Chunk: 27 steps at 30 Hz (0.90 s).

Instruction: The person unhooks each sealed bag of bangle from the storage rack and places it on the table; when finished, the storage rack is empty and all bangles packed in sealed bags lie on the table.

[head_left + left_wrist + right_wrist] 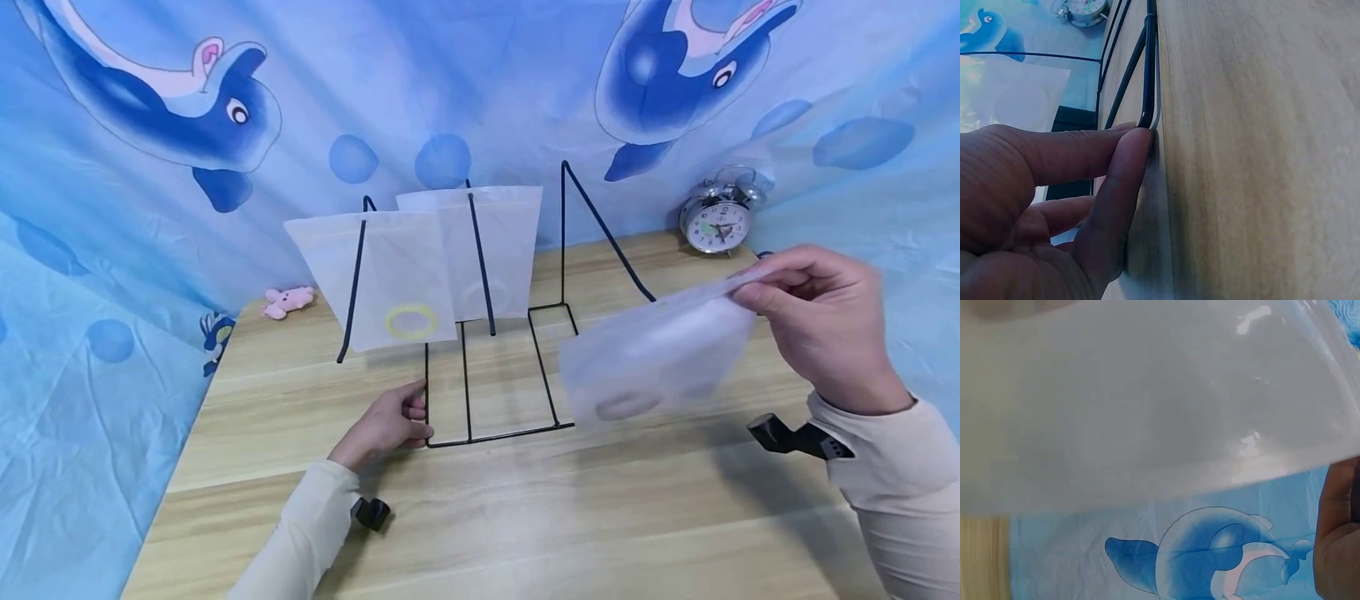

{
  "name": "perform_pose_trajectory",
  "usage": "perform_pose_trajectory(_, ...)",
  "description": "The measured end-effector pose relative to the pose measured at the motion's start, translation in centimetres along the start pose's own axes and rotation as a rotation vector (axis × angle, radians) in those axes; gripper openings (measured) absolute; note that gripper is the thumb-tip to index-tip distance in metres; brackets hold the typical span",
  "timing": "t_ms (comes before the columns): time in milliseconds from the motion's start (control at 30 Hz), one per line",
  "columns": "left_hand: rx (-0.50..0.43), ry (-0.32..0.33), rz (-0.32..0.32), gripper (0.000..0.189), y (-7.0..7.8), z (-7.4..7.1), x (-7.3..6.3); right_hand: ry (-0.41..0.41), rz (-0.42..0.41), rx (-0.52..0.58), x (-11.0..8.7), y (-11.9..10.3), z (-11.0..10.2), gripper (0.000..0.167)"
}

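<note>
My left hand (386, 427) pinches the near-left corner of a black wire rack (517, 432) between thumb and index finger. That corner rod shows close up at the fingertips in the left wrist view. Two frosted zip bags stand in the rack: a front-left bag (375, 267) with a yellow ring inside, and another bag (510, 237) behind it with a pale ring. At the right, my right hand (828, 321) grips the top edge of a third frosted bag (667, 354), tilted in the air, a greyish ring low inside. It overlaps the rack's right side in the head view.
A twin-bell alarm clock (718, 227) stands at the table's back right. A small pink toy (288, 302) lies at the back left. Behind the wooden table (525, 525) hangs a blue dolphin-print curtain (510, 92). The rack's tall right wire (563, 233) rises beside the held bag.
</note>
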State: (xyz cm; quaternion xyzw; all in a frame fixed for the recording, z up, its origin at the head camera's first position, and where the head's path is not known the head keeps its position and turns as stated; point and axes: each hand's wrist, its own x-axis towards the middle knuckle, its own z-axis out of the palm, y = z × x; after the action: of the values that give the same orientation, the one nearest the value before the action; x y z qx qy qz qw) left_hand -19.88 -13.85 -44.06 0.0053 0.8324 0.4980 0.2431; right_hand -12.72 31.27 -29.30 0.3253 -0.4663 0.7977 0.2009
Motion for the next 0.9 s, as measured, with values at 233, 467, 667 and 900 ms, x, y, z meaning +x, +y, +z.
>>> perform_pose_trajectory(233, -0.006, 0.004, 0.006, 0.089, 0.0, 0.0, 0.0, -0.06, 0.048, -0.012, -0.4, -0.5, -1.0, 0.011)
perform_pose_trajectory(467, -0.002, 0.005, 0.009, 0.089, -0.1, 0.1, 0.0, -0.045, 0.237, -0.092, -1.2, -0.2, -4.0, 0.017)
perform_pose_trajectory(667, 0.019, 0.014, 0.008, 0.09, 0.0, 0.1, 0.0, 0.035, 0.472, -0.213, -1.1, 0.7, -7.1, 0.026)
perform_pose_trajectory(900, 0.008, 0.015, 0.004, 0.091, 0.0, 0.3, 0.0, 0.132, 0.567, -0.416, -0.8, 2.3, -10.2, 0.018)
